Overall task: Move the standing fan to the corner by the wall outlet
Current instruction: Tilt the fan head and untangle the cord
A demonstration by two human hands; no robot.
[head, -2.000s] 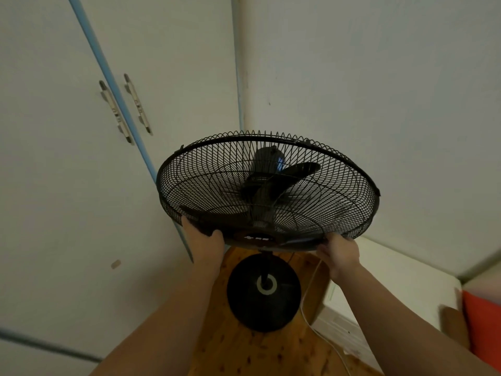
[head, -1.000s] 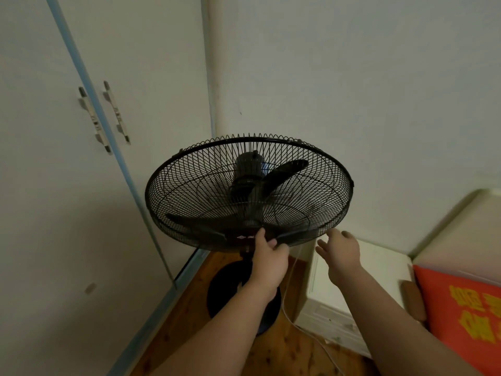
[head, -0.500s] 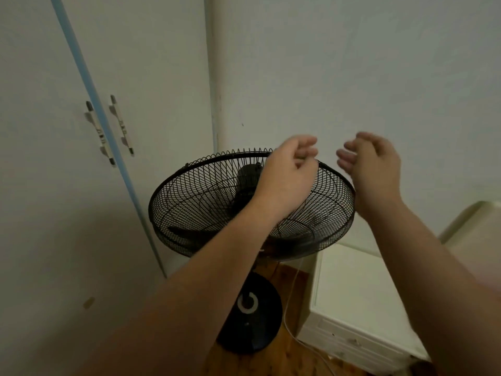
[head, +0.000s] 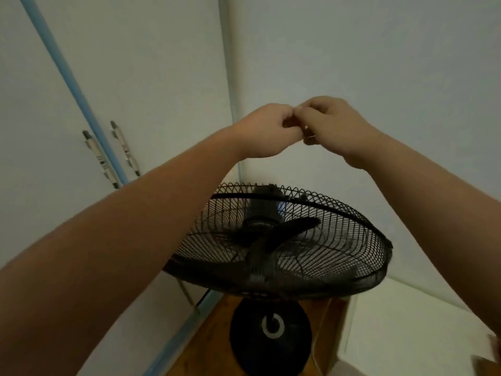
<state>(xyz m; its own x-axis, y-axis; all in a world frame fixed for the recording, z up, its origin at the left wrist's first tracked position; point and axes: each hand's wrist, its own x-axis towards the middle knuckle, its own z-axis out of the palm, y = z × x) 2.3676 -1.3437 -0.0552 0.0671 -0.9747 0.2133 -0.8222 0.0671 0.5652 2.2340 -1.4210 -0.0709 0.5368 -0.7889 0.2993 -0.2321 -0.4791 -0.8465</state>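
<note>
The black standing fan (head: 287, 248) stands in the corner between the wardrobe and the wall, its wire cage tilted upward and its blades still. Its round black base (head: 271, 346) rests on the wooden floor (head: 200, 351). Neither hand touches the fan. My left hand (head: 267, 130) and my right hand (head: 333, 126) are raised well above the cage in front of the wall. Their curled fingers meet at the tips, and I see nothing held in them. No wall outlet is in view.
White wardrobe doors with two metal handles (head: 112, 153) fill the left side. A low white cabinet (head: 406, 332) stands right of the fan base. A thin white cord (head: 315, 359) runs down between the base and the cabinet.
Both hands let go of the fan cage, rose above it and came together at the fingertips. The fan stays standing in the corner.
</note>
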